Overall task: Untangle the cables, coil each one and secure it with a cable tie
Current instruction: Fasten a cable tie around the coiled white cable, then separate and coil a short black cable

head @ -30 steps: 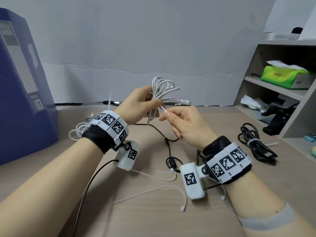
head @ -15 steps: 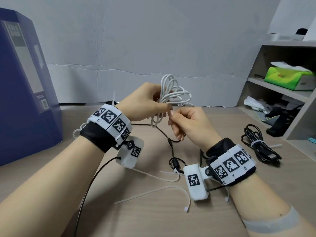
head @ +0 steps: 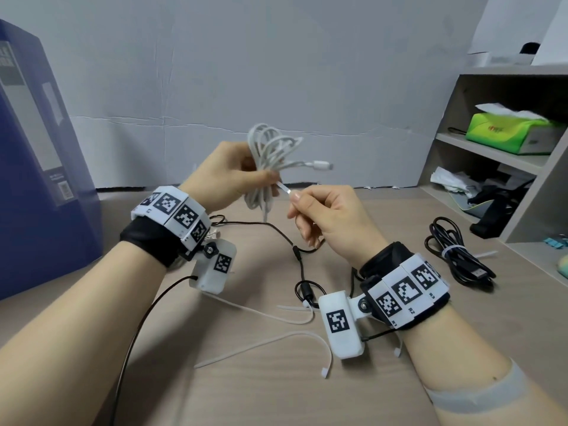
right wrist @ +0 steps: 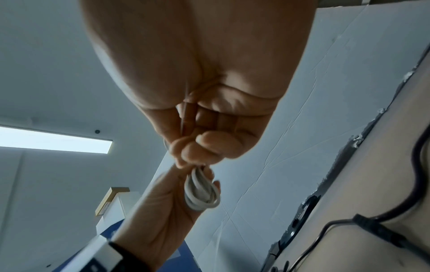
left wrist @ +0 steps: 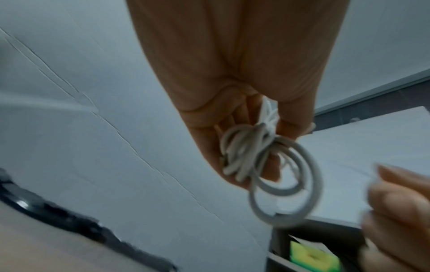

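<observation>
My left hand (head: pixel 233 173) grips a coiled white cable (head: pixel 270 161) held above the table, its plug sticking out to the right. The same white cable (left wrist: pixel 267 162) loops out of the left hand (left wrist: pixel 244 128) in the left wrist view. My right hand (head: pixel 325 213) pinches the tail of a white cable tie (head: pixel 284 189) that runs from the coil's middle. In the right wrist view the right hand (right wrist: pixel 200 143) is closed just above the white cable (right wrist: pixel 201 193).
A loose black cable (head: pixel 295 256) snakes across the table under my hands. Spare white cable ties (head: pixel 276 342) lie near the front. A tied black coil (head: pixel 458 259) sits at right by a shelf (head: pixel 491 155). A blue box (head: pixel 37 167) stands left.
The right hand has drawn the tie's tail out to the right and down, away from the coil. The coil has turned in the left hand, so its plug now points right.
</observation>
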Available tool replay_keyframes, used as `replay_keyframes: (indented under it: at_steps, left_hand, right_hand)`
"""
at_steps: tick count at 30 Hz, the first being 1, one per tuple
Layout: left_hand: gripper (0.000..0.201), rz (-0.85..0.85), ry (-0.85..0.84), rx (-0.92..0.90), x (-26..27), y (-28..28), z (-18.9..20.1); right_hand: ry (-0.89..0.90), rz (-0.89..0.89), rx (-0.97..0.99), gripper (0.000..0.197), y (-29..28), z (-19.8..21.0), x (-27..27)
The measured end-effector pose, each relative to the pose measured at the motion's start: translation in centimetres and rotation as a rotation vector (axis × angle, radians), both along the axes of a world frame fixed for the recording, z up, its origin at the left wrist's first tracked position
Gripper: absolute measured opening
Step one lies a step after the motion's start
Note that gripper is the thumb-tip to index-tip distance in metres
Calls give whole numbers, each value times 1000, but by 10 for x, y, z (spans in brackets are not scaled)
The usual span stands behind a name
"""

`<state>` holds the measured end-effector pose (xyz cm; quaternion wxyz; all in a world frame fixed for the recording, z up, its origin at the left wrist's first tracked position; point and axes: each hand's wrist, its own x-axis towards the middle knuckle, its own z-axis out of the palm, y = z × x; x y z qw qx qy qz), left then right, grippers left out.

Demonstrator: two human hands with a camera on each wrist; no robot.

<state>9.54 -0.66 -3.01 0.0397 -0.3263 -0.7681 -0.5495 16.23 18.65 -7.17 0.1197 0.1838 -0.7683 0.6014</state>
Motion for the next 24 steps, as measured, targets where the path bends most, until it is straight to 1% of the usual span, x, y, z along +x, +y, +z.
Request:
replay_keyframes:
  at_steps: [2,4,6,8,11,13,15,19,22,24]
  left_hand:
    - [20,122,23,15,-7,-14,4]
    - [23,234,-11,20,-13,-31,8]
    - [28,309,-46,-35,-17,-48,12]
    - [32,377,-42,-162,-21,-61,16]
    - [36,446,-69,-373,-24,-77,20]
    - [40,484,-93,-542,-25,-81,15]
    - [40,522,-84,-687,-27,-81,6]
    - [36,531,-100,-867,-33,-84,-12]
    - [32,442,-114,-1026,-31,-83,-19]
    - [30,374,-125,-1079,-30,-82,-20]
  right_hand:
    - [-21,-5,-23,36,3,2,0]
    - [-82,1,-25,40,4,2,-2]
    - [-164,3,43,45,3,-1,-5]
    - [-244,-6,158,45,3,-6,-6]
    - [-349,-37,321,33,2,-12,-8]
    - [-411,-60,367,27,0,-15,-10]
    - [-453,-81,424,28,-4,-15,-12]
    - [-477,-149,662,35,-13,-6,-15]
    - [-512,-210,787,33,-14,5,-19]
    - [-545,-232,876,34,-14,10,-22]
